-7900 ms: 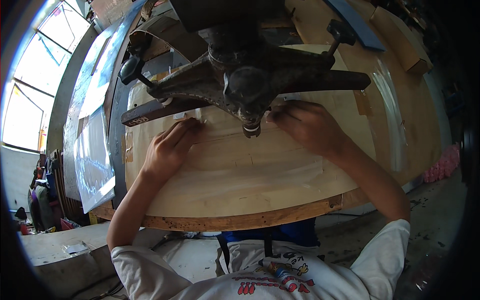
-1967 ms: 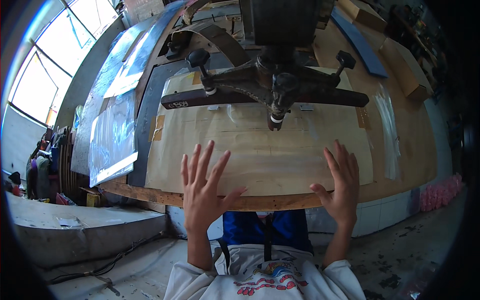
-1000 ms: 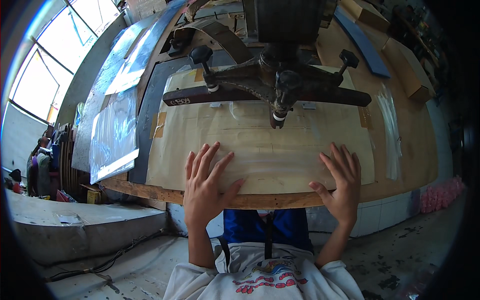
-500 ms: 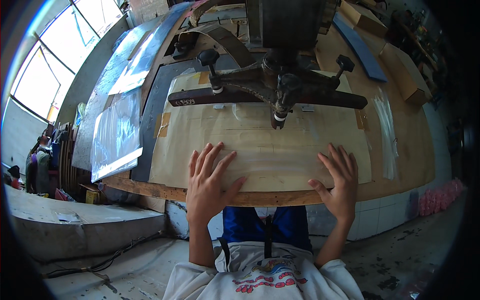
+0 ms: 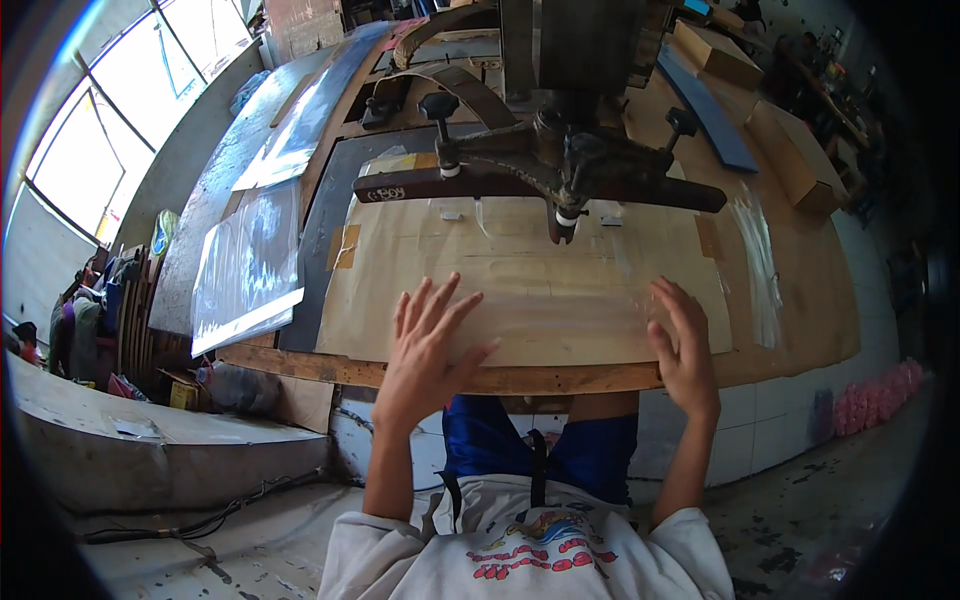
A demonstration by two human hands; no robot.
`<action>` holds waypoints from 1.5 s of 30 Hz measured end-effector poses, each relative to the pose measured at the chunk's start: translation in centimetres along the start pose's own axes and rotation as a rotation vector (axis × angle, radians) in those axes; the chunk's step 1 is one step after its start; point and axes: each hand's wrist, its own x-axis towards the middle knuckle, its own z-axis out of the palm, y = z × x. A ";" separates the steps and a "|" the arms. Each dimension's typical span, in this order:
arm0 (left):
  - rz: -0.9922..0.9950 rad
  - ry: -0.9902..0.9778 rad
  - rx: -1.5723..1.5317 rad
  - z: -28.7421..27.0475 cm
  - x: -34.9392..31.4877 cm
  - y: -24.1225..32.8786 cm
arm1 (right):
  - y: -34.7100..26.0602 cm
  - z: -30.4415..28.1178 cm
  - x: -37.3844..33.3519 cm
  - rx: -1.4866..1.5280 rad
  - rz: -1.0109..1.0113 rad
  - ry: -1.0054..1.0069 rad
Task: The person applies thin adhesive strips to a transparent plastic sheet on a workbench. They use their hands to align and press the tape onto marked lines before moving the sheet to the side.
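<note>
A thin, clear plastic piece lies across a cream sheet on the worktable, its edges hard to make out. My left hand is over its left end, palm down with the fingers spread. At its right end is my right hand, turned on its side, fingers slightly bent and thumb apart. Whether its fingertips touch the plastic I cannot tell. Beyond both hands, the dark press bar hangs over the sheet from a metal bracket with black knobs.
Clear plastic bags lie stacked on the left, and a bundle of clear strips on the right. Cardboard boxes and a blue strip are at the far right. The table's wooden edge runs before me.
My right hand has turned from lying palm down onto its side, its fingers drawn closer together. My left hand stays spread, its wrist a little lower. The view has shifted slightly.
</note>
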 end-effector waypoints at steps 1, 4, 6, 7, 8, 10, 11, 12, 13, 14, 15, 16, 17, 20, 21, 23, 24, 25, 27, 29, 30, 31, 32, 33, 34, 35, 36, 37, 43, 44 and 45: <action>0.039 0.011 0.016 -0.7 0.2 -0.3 | -0.4 -0.4 0.9 -0.003 0.004 0.001; 0.152 -0.045 -0.008 -3.8 2.4 -2.0 | -2.1 -0.9 4.9 -0.070 -0.095 -0.045; 0.204 -0.108 -0.064 -4.8 5.0 -2.7 | -2.5 -0.3 7.5 -0.137 -0.257 -0.063; 0.174 -0.118 -0.087 -4.9 6.0 -3.0 | -2.3 0.4 8.7 -0.136 -0.250 -0.068; 0.238 -0.086 0.050 -4.9 7.0 -3.3 | -1.8 1.2 9.9 -0.195 -0.384 -0.026; 0.302 -0.072 0.158 -4.3 8.7 -3.4 | -0.7 1.9 11.2 -0.272 -0.514 0.026; 0.341 -0.057 0.282 -4.1 9.3 -3.5 | -0.3 2.3 11.7 -0.323 -0.538 -0.005; 0.345 -0.050 0.284 -3.6 9.8 -3.9 | 0.1 2.7 12.1 -0.378 -0.563 -0.031; 0.411 -0.035 0.339 -2.6 10.4 -4.6 | 0.6 3.1 12.3 -0.381 -0.568 -0.025; 0.476 -0.025 0.395 -1.4 10.8 -5.3 | 1.1 3.7 12.5 -0.382 -0.601 -0.004; 0.538 -0.014 0.454 -0.9 11.1 -5.8 | 1.5 4.3 12.6 -0.379 -0.637 0.018; 0.582 0.047 0.479 -0.4 11.3 -6.2 | 1.8 5.0 12.9 -0.376 -0.641 0.022; 0.583 0.045 0.478 0.1 11.6 -6.5 | 2.1 5.6 13.2 -0.411 -0.670 0.059; 0.625 0.129 0.610 1.4 12.9 -7.3 | 3.0 6.7 14.6 -0.451 -0.689 0.081; 0.649 0.164 0.653 1.8 13.3 -7.6 | 3.1 6.9 14.9 -0.454 -0.683 0.067; 0.669 0.198 0.699 2.4 13.8 -7.9 | 3.2 7.3 15.1 -0.443 -0.705 0.120; 0.691 0.226 0.671 2.7 14.0 -8.0 | 3.1 7.5 15.4 -0.435 -0.725 0.175; 0.712 0.254 0.643 2.8 14.2 -8.2 | 3.0 7.5 15.7 -0.431 -0.729 0.176; 0.714 0.270 0.648 3.2 14.3 -8.4 | 3.4 7.8 15.7 -0.488 -0.783 0.208; 0.660 0.287 0.685 3.3 14.6 -8.6 | 3.7 8.1 15.7 -0.510 -0.766 0.185; 0.693 0.307 0.630 3.5 14.6 -8.6 | 3.9 8.2 15.7 -0.539 -0.753 0.171; 0.692 0.300 0.628 3.6 14.6 -8.5 | 4.1 8.3 15.8 -0.536 -0.748 0.166; 0.670 0.269 0.638 3.4 14.7 -8.2 | 4.2 8.2 16.1 -0.550 -0.755 0.137; 0.648 0.240 0.647 3.3 14.7 -8.0 | 4.3 8.2 16.1 -0.563 -0.762 0.108; 0.648 0.238 0.646 3.5 14.5 -8.0 | 4.3 8.1 15.9 -0.563 -0.761 0.107; 0.647 0.201 0.620 3.5 14.5 -8.1 | 4.1 8.1 15.8 -0.586 -0.755 0.064; 0.645 0.165 0.593 3.5 14.4 -8.2 | 3.8 8.0 15.7 -0.610 -0.750 0.021; 0.645 0.167 0.597 3.4 14.3 -8.3 | 3.6 7.8 15.7 -0.609 -0.752 0.025; 0.674 0.242 0.459 0.6 9.9 -6.4 | 1.4 4.5 11.7 -0.522 -0.872 0.153; 0.654 0.256 0.394 -0.7 8.0 -4.9 | 0.1 2.9 9.9 -0.442 -0.828 0.145; 0.573 0.269 0.339 -1.6 5.6 -3.3 | -0.9 1.8 7.7 -0.362 -0.780 0.127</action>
